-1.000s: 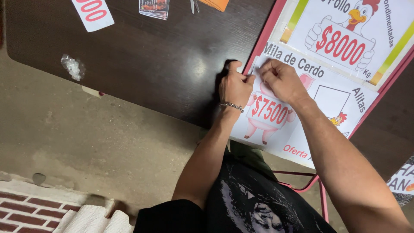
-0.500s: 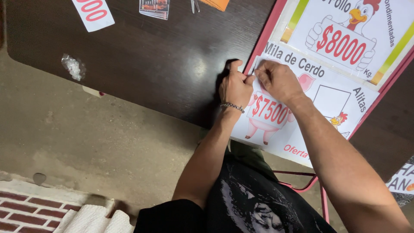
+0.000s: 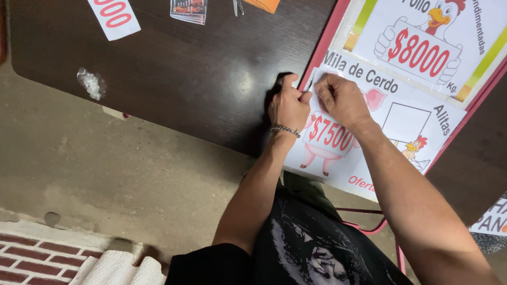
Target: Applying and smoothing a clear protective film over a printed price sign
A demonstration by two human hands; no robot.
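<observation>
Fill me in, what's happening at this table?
A person leans over a dark table, both hands at the left edge of a white poster with cartoon pig and chicken drawings. The left hand, with a chain bracelet at the wrist, and the right hand pinch at a white price slip lying on the poster. A crumpled bit of clear plastic lies near the table's left end.

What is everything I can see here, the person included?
table: one, dark brown, across the top
poster: one, white with cartoon animals and red price figures, under the hands at the right
paper slip: one, white with red figures, top left
small photo card: one, multicoloured, top edge
crumpled clear wrap: one, left table edge
floor: grey concrete, below the table
bracelet: one, silver, left wrist
left hand: at the poster's left edge
right hand: pressing on the poster
</observation>
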